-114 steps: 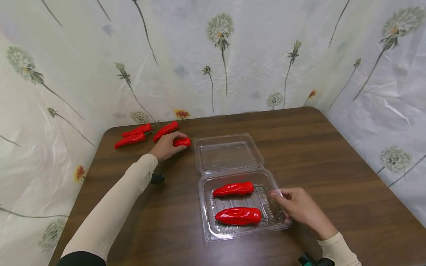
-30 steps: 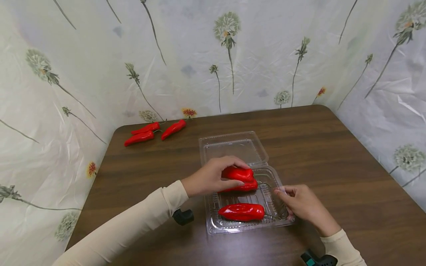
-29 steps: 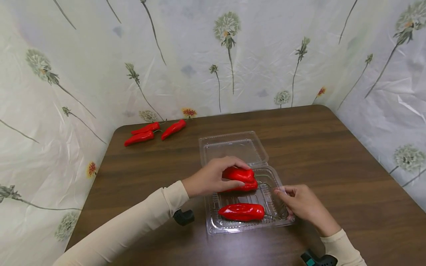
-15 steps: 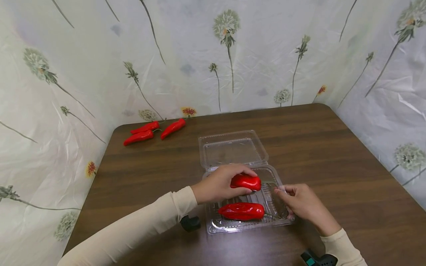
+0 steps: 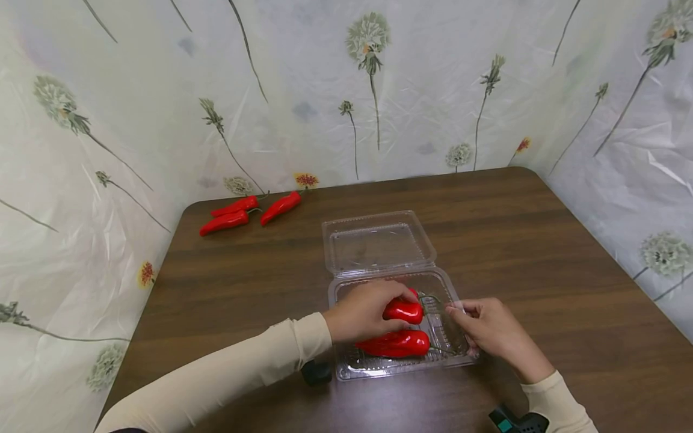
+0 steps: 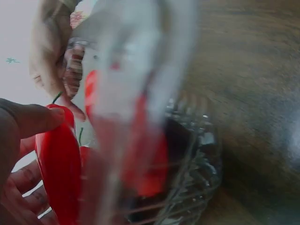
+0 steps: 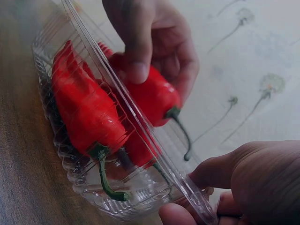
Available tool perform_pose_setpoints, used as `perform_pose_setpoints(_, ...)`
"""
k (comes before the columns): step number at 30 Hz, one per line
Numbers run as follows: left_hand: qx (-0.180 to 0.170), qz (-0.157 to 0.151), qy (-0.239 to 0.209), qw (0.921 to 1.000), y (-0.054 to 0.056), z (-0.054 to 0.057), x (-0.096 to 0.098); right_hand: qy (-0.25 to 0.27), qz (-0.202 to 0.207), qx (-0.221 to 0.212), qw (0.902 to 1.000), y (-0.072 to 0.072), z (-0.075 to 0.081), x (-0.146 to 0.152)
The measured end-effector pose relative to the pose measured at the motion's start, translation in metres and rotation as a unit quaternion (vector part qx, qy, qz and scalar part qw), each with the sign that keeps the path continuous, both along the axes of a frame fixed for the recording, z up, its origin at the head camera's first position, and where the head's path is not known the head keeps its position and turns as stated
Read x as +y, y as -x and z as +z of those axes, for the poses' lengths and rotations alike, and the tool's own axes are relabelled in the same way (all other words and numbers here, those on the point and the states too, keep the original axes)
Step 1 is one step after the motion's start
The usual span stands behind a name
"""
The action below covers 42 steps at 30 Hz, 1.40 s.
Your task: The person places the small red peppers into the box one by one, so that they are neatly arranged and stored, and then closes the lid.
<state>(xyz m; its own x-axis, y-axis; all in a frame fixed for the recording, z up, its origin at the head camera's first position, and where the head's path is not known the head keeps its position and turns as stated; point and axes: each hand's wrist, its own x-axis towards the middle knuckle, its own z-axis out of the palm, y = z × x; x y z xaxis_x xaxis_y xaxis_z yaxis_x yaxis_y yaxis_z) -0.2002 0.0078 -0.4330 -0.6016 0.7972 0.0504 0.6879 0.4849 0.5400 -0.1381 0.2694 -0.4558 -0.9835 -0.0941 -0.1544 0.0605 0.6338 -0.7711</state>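
Observation:
My left hand (image 5: pixel 360 310) grips a glossy red pepper (image 5: pixel 405 311) low over the clear plastic clamshell container (image 5: pixel 400 374). In the left wrist view the thumb presses on this pepper (image 6: pixel 58 164), whose green stem points up. Another red pepper (image 5: pixel 397 344) lies in the front part of the container, right beside the held one. Behind, a third pepper (image 5: pixel 414 293) is mostly hidden by my left hand and the held pepper. My right hand (image 5: pixel 487 331) pinches the container's right rim, thumb on the inner side, as the right wrist view (image 7: pixel 201 204) confirms.
The container's transparent lid (image 5: pixel 379 243) lies folded back behind it on the brown wooden table (image 5: pixel 514 240). Three more red peppers (image 5: pixel 280 208) lie at the table's back left corner. A flower-printed sheet (image 5: pixel 303 72) surrounds the table's back and sides.
My left hand has brought a pepper from the back left group to the container. Over the last second it moved forward, towards the front pepper. My right hand stayed on the rim.

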Motion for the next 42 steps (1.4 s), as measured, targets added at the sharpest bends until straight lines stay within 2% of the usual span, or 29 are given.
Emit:
perform_pose_setpoints(7,0.050,-0.005,0.041,0.9979,-0.003,-0.005,0.004,0.012,-0.007,-0.008,0.9999,0.001,0.001,-0.001)
perform_pose_setpoints(19,0.081,-0.009,0.051,0.9954,-0.006,-0.009,0.008,0.010,-0.008,-0.009,0.9999,0.000,0.002,-0.002)
perform_pose_setpoints(32,0.079,-0.004,0.042,0.9960,-0.007,-0.014,0.010,0.016,-0.007,-0.012,0.9998,0.000,0.002,-0.002)
perform_pose_setpoints(42,0.051,0.000,0.026,0.9984,-0.007,-0.009,0.007,0.013,-0.010,-0.012,0.9998,0.000,0.000,-0.001)
